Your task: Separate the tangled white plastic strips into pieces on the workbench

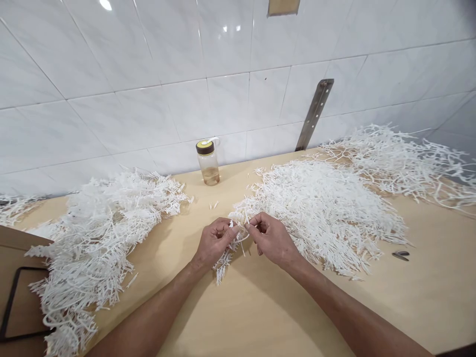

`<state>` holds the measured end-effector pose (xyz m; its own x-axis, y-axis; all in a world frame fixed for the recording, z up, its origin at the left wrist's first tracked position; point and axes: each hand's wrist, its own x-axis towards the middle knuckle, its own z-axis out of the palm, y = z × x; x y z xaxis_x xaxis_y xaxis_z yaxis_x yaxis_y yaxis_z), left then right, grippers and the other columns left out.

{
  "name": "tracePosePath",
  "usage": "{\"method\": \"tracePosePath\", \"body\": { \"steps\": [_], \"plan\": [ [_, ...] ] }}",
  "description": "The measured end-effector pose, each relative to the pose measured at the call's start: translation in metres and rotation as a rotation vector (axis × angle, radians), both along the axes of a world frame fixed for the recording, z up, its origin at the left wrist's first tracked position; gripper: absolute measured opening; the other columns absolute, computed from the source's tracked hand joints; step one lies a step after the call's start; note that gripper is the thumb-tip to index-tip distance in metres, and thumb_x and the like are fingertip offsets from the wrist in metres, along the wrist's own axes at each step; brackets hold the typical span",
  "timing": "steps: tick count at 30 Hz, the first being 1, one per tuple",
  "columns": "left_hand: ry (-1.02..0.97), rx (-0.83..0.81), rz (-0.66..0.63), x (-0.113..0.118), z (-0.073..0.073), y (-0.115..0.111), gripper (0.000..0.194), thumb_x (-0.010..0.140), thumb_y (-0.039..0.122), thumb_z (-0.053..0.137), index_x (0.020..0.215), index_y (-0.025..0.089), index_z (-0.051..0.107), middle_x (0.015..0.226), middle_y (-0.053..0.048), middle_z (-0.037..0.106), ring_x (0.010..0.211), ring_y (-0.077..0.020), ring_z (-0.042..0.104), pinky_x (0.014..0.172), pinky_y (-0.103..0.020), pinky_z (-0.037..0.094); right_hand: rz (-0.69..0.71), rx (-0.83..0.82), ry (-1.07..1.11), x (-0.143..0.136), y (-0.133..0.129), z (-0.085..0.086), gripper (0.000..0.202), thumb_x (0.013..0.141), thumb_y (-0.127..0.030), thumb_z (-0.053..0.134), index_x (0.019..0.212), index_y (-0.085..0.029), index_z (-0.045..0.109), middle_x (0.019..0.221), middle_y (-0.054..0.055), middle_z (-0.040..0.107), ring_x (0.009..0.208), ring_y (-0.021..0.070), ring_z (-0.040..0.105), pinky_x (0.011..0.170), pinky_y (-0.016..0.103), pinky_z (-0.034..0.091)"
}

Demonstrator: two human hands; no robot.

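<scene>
In the head view, my left hand (pixel 216 242) pinches a white branching plastic piece (pixel 243 237) between thumb and fingers, close to the table's middle. My right hand (pixel 270 237) meets it from the other side, thumb and forefinger closed on a thin stem of the same piece. A small bunch of white sprigs (pixel 220 274) lies below my left hand. Just beyond my right hand spreads a large heap of short white sprigs (pixel 320 213). Exactly where the fingertips touch the stem is partly hidden.
Another white heap (pixel 111 223) covers the left side, by a brown box (pixel 22 267). Long white branched pieces (pixel 405 161) lie back right. A bottle (pixel 208 166) stands near the tiled wall. A small dark metal tool (pixel 400 255) rests at right; a metal bracket (pixel 315 114) leans behind.
</scene>
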<state>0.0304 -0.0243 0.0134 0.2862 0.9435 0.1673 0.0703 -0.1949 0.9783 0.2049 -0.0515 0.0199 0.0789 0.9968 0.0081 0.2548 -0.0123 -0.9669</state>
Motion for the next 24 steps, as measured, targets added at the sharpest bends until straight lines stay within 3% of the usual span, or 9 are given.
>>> {"method": "tracePosePath", "body": {
  "steps": [5,9,14,20,24],
  "plan": [
    [-0.063,-0.175,-0.043,0.000,-0.003,-0.001,0.026,0.081,0.040,0.070,0.076,0.016,0.059,0.058,0.002,0.056,0.050,-0.0091,0.049,0.049,-0.020,0.039,-0.040,-0.049,0.192,-0.001,0.004,-0.007,0.024,0.083,-0.041,0.064,0.079,-0.020,0.053,0.049,-0.008,0.050,0.034,0.0108,0.050,0.038,0.023,0.040],
    [-0.101,-0.234,-0.110,-0.002,0.000,-0.002,0.029,0.079,0.041,0.072,0.084,0.014,0.063,0.066,-0.002,0.065,0.056,-0.0122,0.057,0.055,-0.023,0.046,-0.048,-0.039,0.266,0.002,0.007,-0.012,0.025,0.082,-0.042,0.067,0.081,-0.019,0.057,0.057,-0.006,0.056,0.039,0.0114,0.054,0.041,0.025,0.044],
    [-0.112,-0.205,-0.127,-0.002,0.002,-0.002,0.037,0.084,0.048,0.064,0.073,0.013,0.061,0.064,-0.003,0.062,0.056,-0.0123,0.057,0.054,-0.023,0.044,-0.007,-0.010,0.205,0.003,0.004,-0.007,0.023,0.082,-0.040,0.066,0.080,-0.019,0.058,0.064,-0.005,0.056,0.042,0.0108,0.055,0.043,0.025,0.047],
    [-0.021,-0.138,-0.036,0.000,-0.002,-0.001,0.039,0.082,0.048,0.067,0.067,0.014,0.057,0.058,0.002,0.052,0.053,-0.0095,0.048,0.051,-0.021,0.038,0.047,0.102,0.064,-0.005,-0.003,-0.006,0.014,0.084,-0.033,0.062,0.082,-0.020,0.060,0.074,0.000,0.061,0.059,0.0134,0.058,0.050,0.025,0.051],
    [-0.009,-0.122,0.039,0.000,0.002,-0.002,0.039,0.082,0.050,0.066,0.071,0.013,0.063,0.057,0.002,0.053,0.051,-0.0088,0.046,0.049,-0.021,0.036,0.054,0.169,-0.028,-0.009,-0.005,-0.010,0.010,0.086,-0.029,0.058,0.083,-0.020,0.061,0.075,0.001,0.063,0.065,0.0146,0.060,0.053,0.024,0.050]
  ]
}}
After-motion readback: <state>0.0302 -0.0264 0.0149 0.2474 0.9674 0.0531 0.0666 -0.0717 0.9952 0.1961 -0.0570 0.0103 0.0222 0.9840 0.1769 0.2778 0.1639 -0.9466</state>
